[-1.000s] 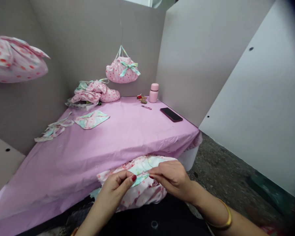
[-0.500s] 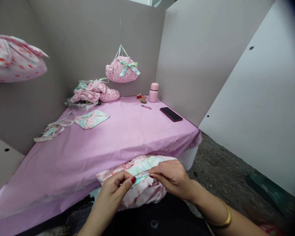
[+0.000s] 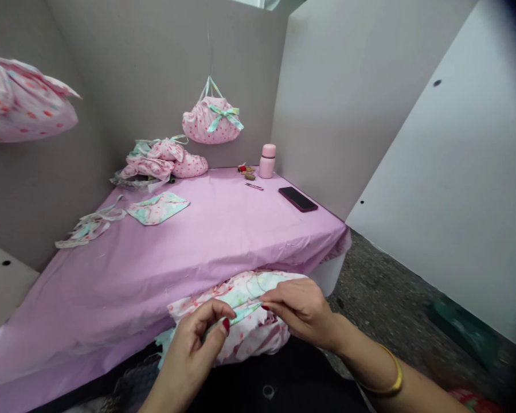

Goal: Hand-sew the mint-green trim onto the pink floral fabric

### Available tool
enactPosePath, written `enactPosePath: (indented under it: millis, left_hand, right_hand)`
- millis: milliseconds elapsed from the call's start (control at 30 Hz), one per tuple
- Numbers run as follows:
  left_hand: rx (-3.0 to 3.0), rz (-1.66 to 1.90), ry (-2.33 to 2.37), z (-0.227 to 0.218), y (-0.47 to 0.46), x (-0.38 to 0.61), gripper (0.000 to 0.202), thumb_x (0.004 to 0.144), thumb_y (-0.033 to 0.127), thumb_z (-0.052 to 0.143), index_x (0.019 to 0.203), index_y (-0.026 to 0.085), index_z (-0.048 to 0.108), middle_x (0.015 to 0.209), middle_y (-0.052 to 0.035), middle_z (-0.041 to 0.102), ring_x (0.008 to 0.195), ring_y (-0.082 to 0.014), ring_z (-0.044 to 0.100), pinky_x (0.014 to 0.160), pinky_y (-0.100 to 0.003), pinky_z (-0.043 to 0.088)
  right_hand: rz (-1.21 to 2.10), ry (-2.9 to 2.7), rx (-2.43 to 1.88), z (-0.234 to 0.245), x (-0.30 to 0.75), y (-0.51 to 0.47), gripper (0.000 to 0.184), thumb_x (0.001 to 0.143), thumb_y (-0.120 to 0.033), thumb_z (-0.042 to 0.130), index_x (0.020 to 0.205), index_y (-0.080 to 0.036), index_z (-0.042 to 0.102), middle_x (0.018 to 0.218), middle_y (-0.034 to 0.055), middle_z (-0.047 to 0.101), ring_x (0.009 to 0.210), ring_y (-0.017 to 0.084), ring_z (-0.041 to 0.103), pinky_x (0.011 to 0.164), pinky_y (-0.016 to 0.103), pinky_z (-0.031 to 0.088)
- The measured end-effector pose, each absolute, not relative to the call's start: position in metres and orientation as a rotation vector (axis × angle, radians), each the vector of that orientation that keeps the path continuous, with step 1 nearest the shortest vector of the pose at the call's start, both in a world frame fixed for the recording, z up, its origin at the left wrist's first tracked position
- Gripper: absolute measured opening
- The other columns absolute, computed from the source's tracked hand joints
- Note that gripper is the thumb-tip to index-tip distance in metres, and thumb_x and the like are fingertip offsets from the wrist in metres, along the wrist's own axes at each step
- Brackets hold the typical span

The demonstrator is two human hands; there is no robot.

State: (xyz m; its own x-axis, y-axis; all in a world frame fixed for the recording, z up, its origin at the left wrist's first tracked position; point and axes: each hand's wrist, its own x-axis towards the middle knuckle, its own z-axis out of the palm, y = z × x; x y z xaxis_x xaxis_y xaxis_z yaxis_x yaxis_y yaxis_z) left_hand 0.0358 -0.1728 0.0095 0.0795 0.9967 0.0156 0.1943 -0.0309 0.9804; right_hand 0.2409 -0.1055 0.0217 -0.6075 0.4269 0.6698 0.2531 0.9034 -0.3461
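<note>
A bunched piece of pink and mint printed fabric (image 3: 251,338) lies over my lap, against the table's front edge. My right hand (image 3: 301,307) pinches a mint fold of it between thumb and index finger; whether a needle is in the pinch I cannot make out. A thin loop of thread seems to lie on the cloth just above. Beside the left end of the fold is my left hand (image 3: 202,338), its thumb and index finger parted, the index fingertip close to or touching the cloth.
A pink cloth covers the table (image 3: 223,229). On it are a flat fabric piece (image 3: 159,207), fabric straps (image 3: 88,229), a bundle of pouches (image 3: 155,160), thread spools (image 3: 249,176), snips (image 3: 254,186), a pink bottle (image 3: 267,162) and a phone (image 3: 298,199). A bow-tied pouch (image 3: 212,120) hangs behind.
The thumb of my left hand has come away from the index finger, letting go of the fold. My right hand keeps its pinch in nearly the same place.
</note>
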Motion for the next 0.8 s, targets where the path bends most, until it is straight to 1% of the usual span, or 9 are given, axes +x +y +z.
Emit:
enactPosePath:
  millis: [100,200,300,400,467,533,667,733,800]
  left_hand:
    - [1.436,1.040,1.350,0.007,-0.172,0.036,0.013,0.082,0.031,0.053,0.075,0.020,0.058,0.068,0.0017,0.052,0.065,-0.0162,0.047,0.060,-0.025,0.037]
    - [1.459,1.040,1.381,0.006,-0.171,0.036,0.020,0.083,0.034,0.052,0.070,0.019,0.057,0.064,0.0020,0.051,0.061,-0.0158,0.046,0.058,-0.024,0.038]
    - [1.490,1.065,1.398,0.005,-0.171,0.037,0.022,0.084,0.032,0.050,0.066,0.020,0.054,0.061,0.0029,0.048,0.058,-0.0151,0.044,0.055,-0.024,0.036]
    - [1.509,1.078,1.418,0.003,-0.172,0.037,0.021,0.084,0.030,0.051,0.066,0.020,0.054,0.062,0.0024,0.050,0.059,-0.0151,0.046,0.056,-0.024,0.037]
    - [1.479,1.095,1.408,0.001,-0.172,0.038,0.015,0.083,0.029,0.052,0.072,0.020,0.056,0.065,0.0023,0.052,0.060,-0.0150,0.048,0.055,-0.024,0.039]
    - [1.428,1.126,1.388,-0.001,-0.173,0.038,0.009,0.082,0.030,0.054,0.081,0.021,0.056,0.064,0.0038,0.050,0.058,-0.0140,0.048,0.053,-0.023,0.039]
    - [1.425,1.099,1.385,-0.001,-0.173,0.039,0.019,0.082,0.030,0.054,0.099,0.021,0.056,0.061,0.0054,0.049,0.055,-0.0131,0.047,0.050,-0.023,0.038]
    - [1.443,1.073,1.409,0.002,-0.173,0.041,0.022,0.081,0.029,0.055,0.101,0.020,0.057,0.061,0.0051,0.050,0.055,-0.0134,0.048,0.051,-0.024,0.038]
    - [1.440,1.081,1.441,0.005,-0.172,0.043,0.021,0.080,0.028,0.054,0.099,0.019,0.058,0.060,0.0053,0.050,0.054,-0.0135,0.048,0.051,-0.024,0.038]
  right_hand:
    - [0.268,-2.251,-0.485,0.022,0.241,-0.105,0.019,0.090,-0.020,0.047,0.084,-0.013,0.064,0.067,0.0036,0.068,0.059,0.013,0.061,0.055,0.023,0.044]
    - [0.259,-2.260,-0.479,0.021,0.240,-0.105,0.019,0.090,-0.020,0.047,0.084,-0.013,0.064,0.067,0.0041,0.068,0.059,0.013,0.062,0.055,0.024,0.044]
    - [0.257,-2.263,-0.471,0.021,0.239,-0.105,0.019,0.090,-0.020,0.047,0.084,-0.013,0.064,0.067,0.0043,0.069,0.059,0.013,0.062,0.055,0.023,0.045]
    - [0.253,-2.261,-0.467,0.022,0.239,-0.106,0.018,0.090,-0.019,0.047,0.084,-0.013,0.063,0.067,0.0042,0.069,0.059,0.013,0.062,0.055,0.023,0.045]
    - [0.248,-2.262,-0.459,0.023,0.239,-0.106,0.017,0.089,-0.018,0.047,0.084,-0.013,0.063,0.068,0.0041,0.069,0.059,0.013,0.062,0.055,0.023,0.045]
    - [0.245,-2.266,-0.454,0.023,0.239,-0.106,0.017,0.089,-0.018,0.048,0.084,-0.013,0.063,0.067,0.0040,0.069,0.059,0.012,0.062,0.054,0.023,0.045]
    - [0.238,-2.260,-0.457,0.023,0.239,-0.105,0.017,0.090,-0.019,0.047,0.084,-0.014,0.063,0.067,0.0033,0.069,0.058,0.012,0.062,0.054,0.022,0.044]
    - [0.234,-2.261,-0.451,0.023,0.238,-0.105,0.017,0.090,-0.019,0.047,0.085,-0.014,0.062,0.067,0.0032,0.069,0.058,0.011,0.062,0.055,0.022,0.044]
    - [0.232,-2.274,-0.443,0.022,0.238,-0.105,0.017,0.090,-0.019,0.047,0.085,-0.014,0.063,0.067,0.0031,0.069,0.058,0.011,0.062,0.054,0.022,0.044]
